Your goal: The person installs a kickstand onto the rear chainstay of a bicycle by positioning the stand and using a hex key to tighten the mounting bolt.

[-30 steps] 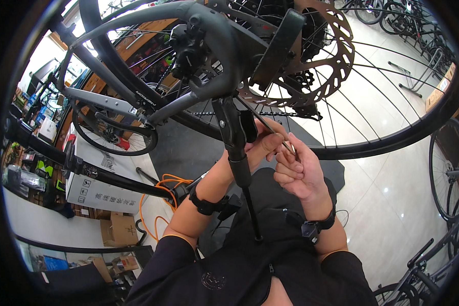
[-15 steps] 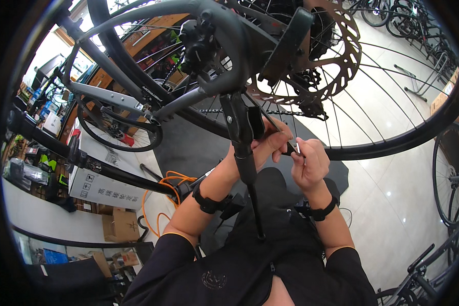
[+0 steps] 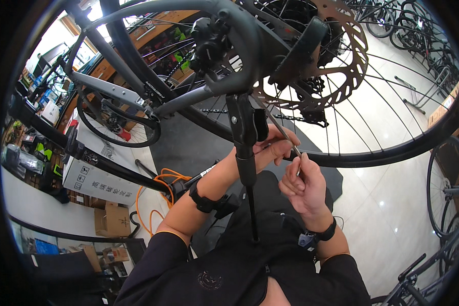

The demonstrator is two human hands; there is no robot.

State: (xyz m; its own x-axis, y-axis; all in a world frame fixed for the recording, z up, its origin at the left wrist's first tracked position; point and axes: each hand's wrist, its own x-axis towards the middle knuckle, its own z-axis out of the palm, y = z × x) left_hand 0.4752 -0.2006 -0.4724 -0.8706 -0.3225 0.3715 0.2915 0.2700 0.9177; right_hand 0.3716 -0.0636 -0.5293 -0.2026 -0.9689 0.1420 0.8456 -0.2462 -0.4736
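Observation:
My left hand (image 3: 274, 145) is closed on a thin, dark cable or hose (image 3: 296, 149), pinching it between thumb and fingers. The cable slants down from the bicycle frame (image 3: 242, 51) past that hand to my right hand (image 3: 307, 186). Just below and to the right, my right hand pinches the cable's lower part, its fingers curled in; a small silvery bit shows at the fingertips. Beside my left wrist stands a black leg like a kickstand (image 3: 247, 166), partly covering that hand. Above both hands are the rear wheel's brake rotor (image 3: 354, 76) and the chain (image 3: 285, 117).
The rear tyre (image 3: 382, 159) curves past to the right of my hands. A white carton (image 3: 99, 176), an orange cord (image 3: 147, 204) and an open cardboard box (image 3: 112, 220) lie at the left. Several bicycles stand at the right and far right.
My right hand has moved down and turned, showing more of its palm side. More of the cable shows between my hands. The bicycle has shifted slightly right and down in view.

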